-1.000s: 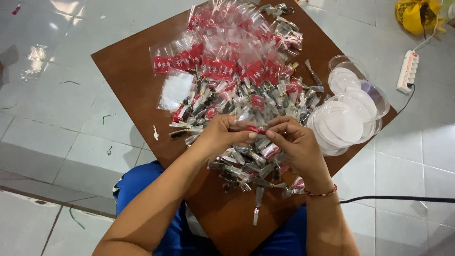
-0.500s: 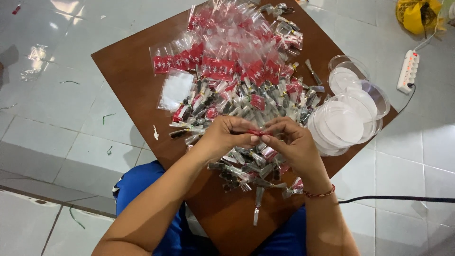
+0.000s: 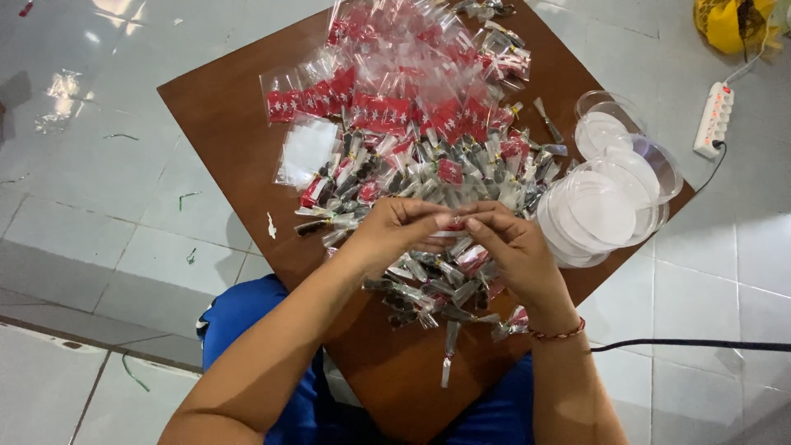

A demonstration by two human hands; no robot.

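My left hand (image 3: 395, 231) and my right hand (image 3: 511, 247) meet fingertip to fingertip over a heap of small dark items wrapped in clear twisted plastic (image 3: 428, 177) on a brown wooden table (image 3: 222, 115). Together the fingers pinch one small clear wrapped piece (image 3: 455, 219) between them. More wrapped pieces (image 3: 428, 297) lie under and in front of my hands. My right wrist wears a red bracelet (image 3: 557, 334).
Clear bags with red labels (image 3: 387, 103) are piled at the table's far side. A stack of clear round plastic lids (image 3: 606, 202) sits at the right edge. On the white tile floor lie a white power strip (image 3: 713, 119), a black cable (image 3: 692, 346) and a yellow object (image 3: 729, 23).
My fingers have shifted slightly on the small wrapped piece, the red bit no longer showing between them. The hands stay in the same place over the heap.
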